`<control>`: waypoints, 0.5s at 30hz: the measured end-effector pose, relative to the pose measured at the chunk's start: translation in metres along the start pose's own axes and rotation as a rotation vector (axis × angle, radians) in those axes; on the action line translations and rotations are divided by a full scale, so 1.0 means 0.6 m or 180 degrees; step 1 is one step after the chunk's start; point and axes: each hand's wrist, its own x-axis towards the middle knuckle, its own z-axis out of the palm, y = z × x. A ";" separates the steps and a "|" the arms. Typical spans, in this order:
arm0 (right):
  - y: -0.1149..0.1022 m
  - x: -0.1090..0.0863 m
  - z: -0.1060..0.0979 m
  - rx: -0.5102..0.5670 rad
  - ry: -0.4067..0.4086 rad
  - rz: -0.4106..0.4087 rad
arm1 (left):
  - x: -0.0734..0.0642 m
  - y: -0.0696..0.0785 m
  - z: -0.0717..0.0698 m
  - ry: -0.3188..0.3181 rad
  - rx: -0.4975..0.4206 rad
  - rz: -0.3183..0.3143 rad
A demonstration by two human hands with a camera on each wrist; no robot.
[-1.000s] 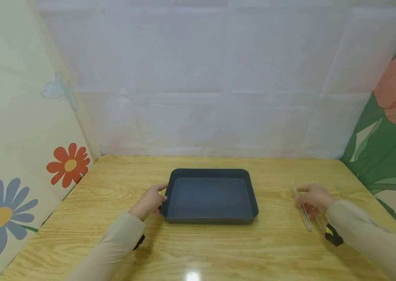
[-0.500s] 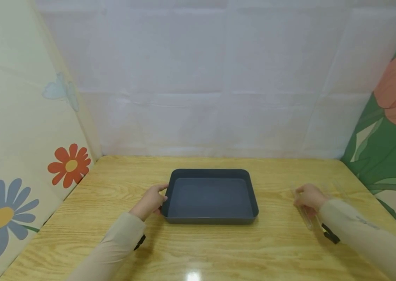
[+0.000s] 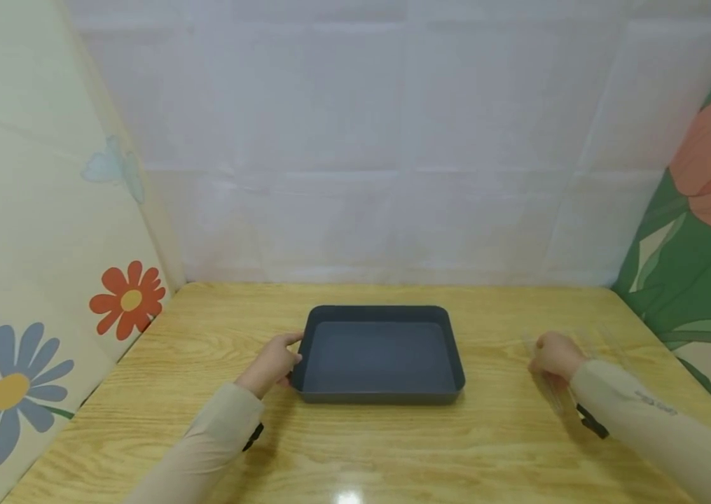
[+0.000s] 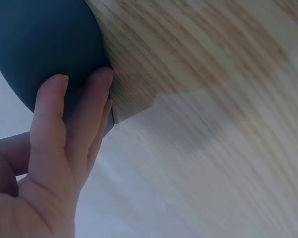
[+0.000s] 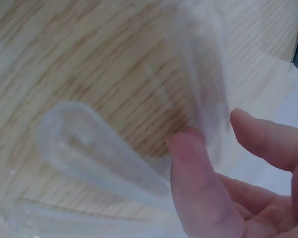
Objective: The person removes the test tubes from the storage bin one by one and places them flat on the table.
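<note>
A dark grey rectangular baking pan (image 3: 380,397) stands on the wooden table. My left hand (image 3: 272,362) is at its left side; in the left wrist view the straight fingers (image 4: 49,119) lie against the pan's outer wall (image 4: 44,44). To the right of the pan, my right hand (image 3: 557,355) holds a long clear plastic piece (image 5: 201,64) low at the table. The fingers and thumb stand on either side of it. A second clear piece (image 5: 94,148) with a rounded end lies beside the fingers. The transparent pieces are faint in the head view.
Another clear piece (image 5: 64,220) lies at the lower left of the right wrist view. A strip of bare table (image 3: 494,350) separates the pan from the right hand. A white cloth wall (image 3: 361,140) closes off the back, with floral panels at both sides.
The right hand has shifted slightly left and lowered. The clear piece it holds stood out more a second ago and now lies fainter against the table. Left hand and pan stay put.
</note>
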 end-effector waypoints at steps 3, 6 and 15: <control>-0.003 -0.003 -0.005 0.0044 -0.0012 0.0036 | 0.002 0.000 -0.001 0.0003 -0.0001 0.0008; -0.005 -0.008 -0.010 0.0172 -0.0050 0.0043 | 0.004 0.000 -0.001 0.0020 0.0005 0.0024; -0.013 -0.017 -0.031 0.0371 -0.0114 -0.0026 | 0.007 0.006 0.004 0.0103 0.0302 0.0220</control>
